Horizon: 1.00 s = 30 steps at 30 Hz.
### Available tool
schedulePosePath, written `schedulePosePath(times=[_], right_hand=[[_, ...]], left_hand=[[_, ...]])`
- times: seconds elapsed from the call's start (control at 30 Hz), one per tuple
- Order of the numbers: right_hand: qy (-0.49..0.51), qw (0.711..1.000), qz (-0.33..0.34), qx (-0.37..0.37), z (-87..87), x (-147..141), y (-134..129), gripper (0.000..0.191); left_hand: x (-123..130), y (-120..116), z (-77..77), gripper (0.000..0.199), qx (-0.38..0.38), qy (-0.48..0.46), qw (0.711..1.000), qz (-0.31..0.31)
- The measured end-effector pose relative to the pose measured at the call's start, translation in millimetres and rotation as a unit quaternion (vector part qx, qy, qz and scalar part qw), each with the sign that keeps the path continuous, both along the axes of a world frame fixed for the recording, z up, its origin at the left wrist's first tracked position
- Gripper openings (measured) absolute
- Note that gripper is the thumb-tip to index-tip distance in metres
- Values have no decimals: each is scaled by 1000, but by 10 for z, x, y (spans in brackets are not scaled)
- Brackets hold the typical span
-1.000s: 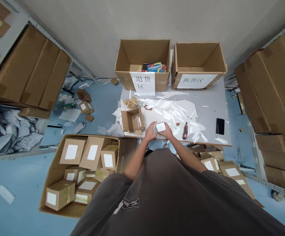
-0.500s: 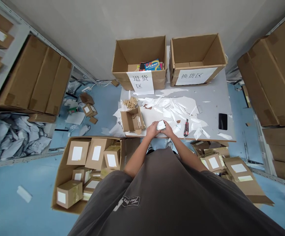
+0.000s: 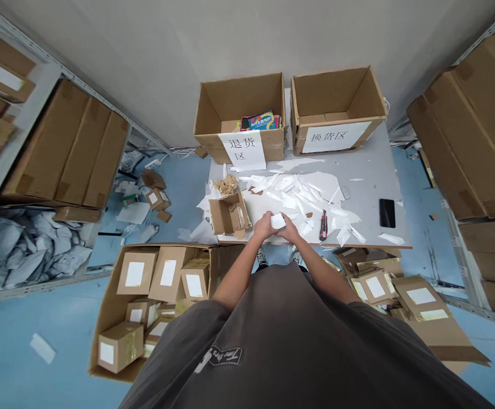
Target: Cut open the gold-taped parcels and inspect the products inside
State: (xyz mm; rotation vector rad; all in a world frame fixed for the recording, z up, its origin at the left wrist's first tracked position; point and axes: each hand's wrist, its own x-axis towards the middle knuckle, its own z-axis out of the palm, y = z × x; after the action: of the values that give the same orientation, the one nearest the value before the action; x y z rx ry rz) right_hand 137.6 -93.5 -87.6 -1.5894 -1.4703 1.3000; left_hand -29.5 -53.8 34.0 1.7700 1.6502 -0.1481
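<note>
A small white box is held between my two hands at the table's near edge. My left hand is closed on its left side, and my right hand grips the right side. Its top face looks plain white; the fingers hide its sides. Just left of my hands stands an open small cardboard box, with crumpled brown paper behind it. To the right a red and black utility knife lies among torn white paper scraps.
Two large open cartons with paper signs stand at the back: the left carton contains colourful books, the right carton sits beside it. A black phone lies at right. A big carton of parcels is at floor left; flattened boxes lie right.
The white box has turned in my hands and now shows a plainer, wider top face. The view has shifted slightly; the things on the table have stayed in place.
</note>
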Motion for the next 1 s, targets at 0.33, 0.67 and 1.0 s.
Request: schedulePosePath(times=[0.33, 0.67, 1.0], right_hand=[[-136, 982, -123, 49, 29, -340, -223, 73], [-39, 987, 157, -3, 233, 210, 733, 101], [-48, 999, -2, -1, 97, 71, 87, 99]], left_hand=[[-201, -162, -86, 52, 56, -73, 996, 16], [-183, 53, -125, 82, 73, -49, 992, -92], [26, -21, -120, 73, 67, -10, 997, 43]])
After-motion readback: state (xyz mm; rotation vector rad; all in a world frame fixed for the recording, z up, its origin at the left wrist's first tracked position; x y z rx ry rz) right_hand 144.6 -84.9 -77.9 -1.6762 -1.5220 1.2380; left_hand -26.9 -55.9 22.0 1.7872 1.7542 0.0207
